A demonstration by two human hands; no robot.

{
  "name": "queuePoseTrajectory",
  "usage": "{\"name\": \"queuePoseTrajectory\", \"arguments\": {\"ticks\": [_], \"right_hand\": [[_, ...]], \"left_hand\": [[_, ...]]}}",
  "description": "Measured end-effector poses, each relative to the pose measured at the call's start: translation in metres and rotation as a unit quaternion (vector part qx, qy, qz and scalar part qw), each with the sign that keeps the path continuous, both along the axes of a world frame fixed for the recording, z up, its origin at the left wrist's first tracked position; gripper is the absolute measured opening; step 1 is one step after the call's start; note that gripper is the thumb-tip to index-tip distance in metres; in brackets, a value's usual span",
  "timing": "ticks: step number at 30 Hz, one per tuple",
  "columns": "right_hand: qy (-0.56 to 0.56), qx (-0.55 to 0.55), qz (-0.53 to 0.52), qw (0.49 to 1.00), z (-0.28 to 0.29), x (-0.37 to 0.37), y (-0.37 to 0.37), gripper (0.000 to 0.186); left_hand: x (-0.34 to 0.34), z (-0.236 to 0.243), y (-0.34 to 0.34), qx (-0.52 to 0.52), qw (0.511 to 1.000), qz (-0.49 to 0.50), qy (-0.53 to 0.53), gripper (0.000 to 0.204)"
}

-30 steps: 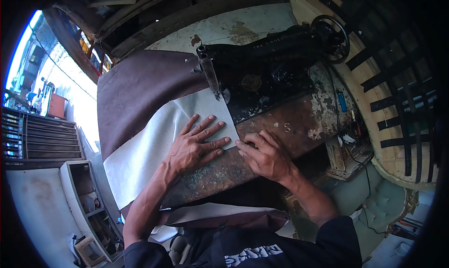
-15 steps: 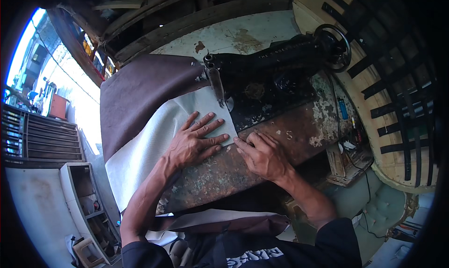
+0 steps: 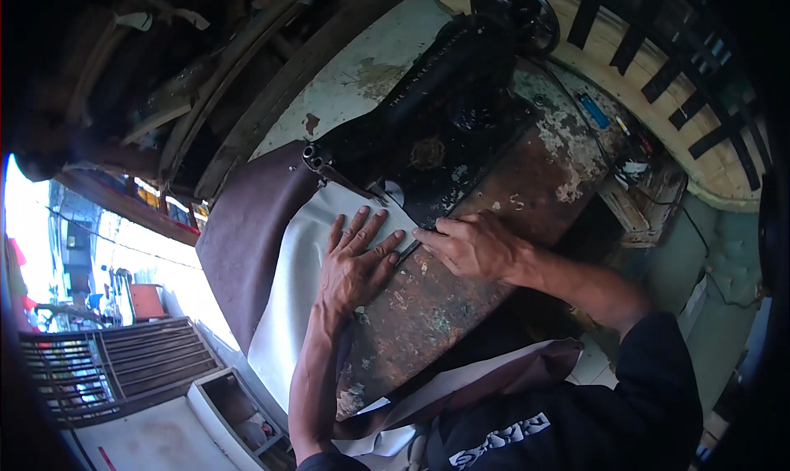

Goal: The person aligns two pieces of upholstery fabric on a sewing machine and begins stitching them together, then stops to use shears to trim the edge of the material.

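Note:
A sheet of brown leatherette [image 3: 248, 228] with a pale fabric backing lies under the head of a black sewing machine [image 3: 420, 101], backing side up near the needle. My left hand [image 3: 354, 261] rests on that backing, fingers spread and flat. Just right of it, my right hand [image 3: 473, 245] has its fingers closed at the sheet's right edge, thumb and forefinger at the corner. Between the hands a narrow dark strip [image 3: 407, 251] runs along the edge. The presser foot [image 3: 378, 193] stands a little beyond my left fingertips.
The worn brown tabletop [image 3: 428, 306] carries the machine, with its handwheel [image 3: 539, 18] at the far right. A blue lighter [image 3: 592, 111] lies at the right. Beyond stands a wooden frame with black webbing [image 3: 638, 55]. More leatherette [image 3: 527, 368] hangs by my lap.
The whole view has turned, so machine and table sit tilted in the picture. My right fingers have closed in at the sheet's corner, and a dark strip now shows along the edge.

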State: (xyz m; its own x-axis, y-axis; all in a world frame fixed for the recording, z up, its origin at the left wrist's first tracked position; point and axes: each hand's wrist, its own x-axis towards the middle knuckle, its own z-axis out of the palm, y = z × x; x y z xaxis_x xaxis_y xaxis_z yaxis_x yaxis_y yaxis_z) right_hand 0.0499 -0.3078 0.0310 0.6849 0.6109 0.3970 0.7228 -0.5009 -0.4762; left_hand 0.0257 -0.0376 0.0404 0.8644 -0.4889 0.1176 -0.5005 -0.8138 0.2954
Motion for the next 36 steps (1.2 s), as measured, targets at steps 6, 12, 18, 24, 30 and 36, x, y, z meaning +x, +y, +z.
{"name": "queuePoseTrajectory", "arguments": {"ticks": [6,12,18,24,30,36], "right_hand": [[-0.002,0.002,0.004,1.000,-0.014,0.005,0.003,0.037],[0.044,-0.014,0.010,0.999,-0.005,0.010,0.012,0.034],[0.044,-0.022,-0.001,0.999,-0.010,0.013,0.016,0.042],[0.067,-0.056,-0.012,0.996,-0.006,0.014,0.020,0.046],[0.088,-0.112,-0.022,0.990,-0.004,0.016,0.026,0.050],[0.089,-0.085,-0.052,0.991,0.002,0.016,0.029,0.040]], "left_hand": [[0.009,-0.001,0.002,-0.002,1.000,-0.015,0.001,0.037],[0.018,-0.001,0.012,-0.005,1.000,-0.014,-0.005,0.037],[0.023,-0.004,0.015,0.000,1.000,-0.016,-0.013,0.036],[0.029,-0.005,0.018,-0.011,1.000,-0.010,-0.024,0.035],[0.033,-0.006,0.021,0.002,0.999,-0.015,-0.030,0.037],[0.036,-0.006,0.027,0.010,0.998,-0.029,-0.054,0.038]]}}
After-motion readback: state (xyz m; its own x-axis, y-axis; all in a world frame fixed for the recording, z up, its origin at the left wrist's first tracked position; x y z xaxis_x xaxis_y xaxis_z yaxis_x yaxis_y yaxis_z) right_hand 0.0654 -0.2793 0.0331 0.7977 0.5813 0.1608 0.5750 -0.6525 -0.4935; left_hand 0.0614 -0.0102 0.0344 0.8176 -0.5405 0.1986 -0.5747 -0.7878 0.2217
